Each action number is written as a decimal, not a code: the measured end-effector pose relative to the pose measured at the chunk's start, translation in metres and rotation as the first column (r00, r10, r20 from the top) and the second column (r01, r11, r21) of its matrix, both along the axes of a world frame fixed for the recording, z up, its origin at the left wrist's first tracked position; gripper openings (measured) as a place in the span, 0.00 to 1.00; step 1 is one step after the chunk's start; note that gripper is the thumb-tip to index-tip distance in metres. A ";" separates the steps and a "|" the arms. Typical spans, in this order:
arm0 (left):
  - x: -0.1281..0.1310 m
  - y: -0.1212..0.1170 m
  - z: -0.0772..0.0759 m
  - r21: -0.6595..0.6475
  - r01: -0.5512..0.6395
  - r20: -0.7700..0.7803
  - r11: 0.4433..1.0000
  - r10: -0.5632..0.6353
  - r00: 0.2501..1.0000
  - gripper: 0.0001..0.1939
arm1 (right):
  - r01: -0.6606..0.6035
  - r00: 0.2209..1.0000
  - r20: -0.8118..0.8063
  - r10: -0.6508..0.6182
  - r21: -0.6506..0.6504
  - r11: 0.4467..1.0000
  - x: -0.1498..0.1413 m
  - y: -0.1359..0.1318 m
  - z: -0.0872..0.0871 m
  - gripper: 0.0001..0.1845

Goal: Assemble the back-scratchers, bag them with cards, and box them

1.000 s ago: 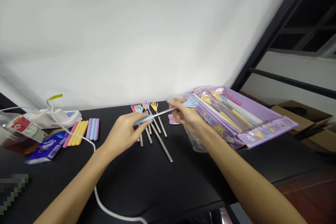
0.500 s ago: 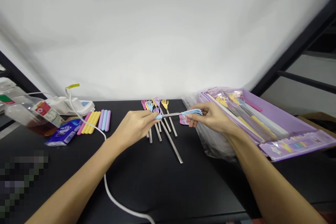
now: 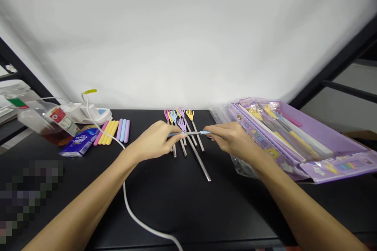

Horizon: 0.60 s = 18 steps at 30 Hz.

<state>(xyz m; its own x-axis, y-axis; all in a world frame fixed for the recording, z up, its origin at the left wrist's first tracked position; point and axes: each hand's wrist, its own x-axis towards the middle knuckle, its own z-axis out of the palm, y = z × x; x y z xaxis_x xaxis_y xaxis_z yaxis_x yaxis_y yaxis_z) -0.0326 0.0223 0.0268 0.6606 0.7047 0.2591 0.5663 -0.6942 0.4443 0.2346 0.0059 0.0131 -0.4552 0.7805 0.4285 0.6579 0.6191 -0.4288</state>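
Between my two hands lies a back scratcher with a thin metal rod (image 3: pixel 193 133) and light blue ends, held level above the black table. My left hand (image 3: pixel 157 138) pinches its left blue end. My right hand (image 3: pixel 234 137) grips the right blue end, its fingers covering most of that end. Just behind and below are several back scratchers with pink, blue, purple and yellow claw heads (image 3: pixel 190 115) and bare metal rods (image 3: pixel 202 164). Further left, coloured handle sleeves (image 3: pixel 109 132) lie side by side: pink, yellow, blue and purple.
On the right, an open purple display box (image 3: pixel 312 125) holds bagged back scratchers, with clear plastic wrap (image 3: pixel 244 166) beside it. At left are a bottle (image 3: pixel 55 125), a blue tissue pack (image 3: pixel 77 144) and a power strip (image 3: pixel 101 115). A white cable (image 3: pixel 137 219) crosses the table (image 3: pixel 224 208).
My right hand has closed further over its blue end, hiding the claw that showed earlier. My left hand's grip has shifted, and more blue shows there. The view has shifted slightly.
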 end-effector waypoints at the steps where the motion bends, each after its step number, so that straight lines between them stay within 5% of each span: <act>1: 0.000 0.000 0.001 -0.050 0.008 -0.003 0.999 -0.008 1.000 0.21 | -0.001 1.000 0.003 0.001 0.004 1.000 -0.001 0.000 0.000 0.11; 4: -0.001 -0.001 0.003 -0.091 0.009 -0.027 0.996 -0.012 1.000 0.21 | -0.029 0.998 -0.054 0.029 0.006 1.000 -0.002 0.001 0.001 0.10; 8: 0.001 -0.002 0.000 0.153 0.014 -0.088 0.988 0.000 0.996 0.15 | -0.103 0.968 -0.248 0.034 -0.269 0.958 -0.005 0.000 0.009 0.10; 13: 0.014 -0.008 -0.017 0.488 0.006 -0.062 0.873 0.028 0.998 0.16 | -0.208 0.799 -0.588 -0.127 -0.468 0.859 -0.019 -0.006 0.011 0.16; 18: 0.022 -0.011 -0.025 0.585 0.003 -0.046 0.811 0.030 0.998 0.15 | -0.300 0.672 -0.718 -0.185 -0.491 0.818 -0.035 -0.005 -0.003 0.16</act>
<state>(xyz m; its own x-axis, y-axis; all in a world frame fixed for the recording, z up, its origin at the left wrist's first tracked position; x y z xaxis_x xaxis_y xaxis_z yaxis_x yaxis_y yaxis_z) -0.0103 0.0112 0.0013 0.6758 0.4402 0.5912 0.5882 -0.8055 -0.0725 0.1996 0.0012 0.0101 -0.2496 0.9559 0.1546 -0.0344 0.1508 -0.9880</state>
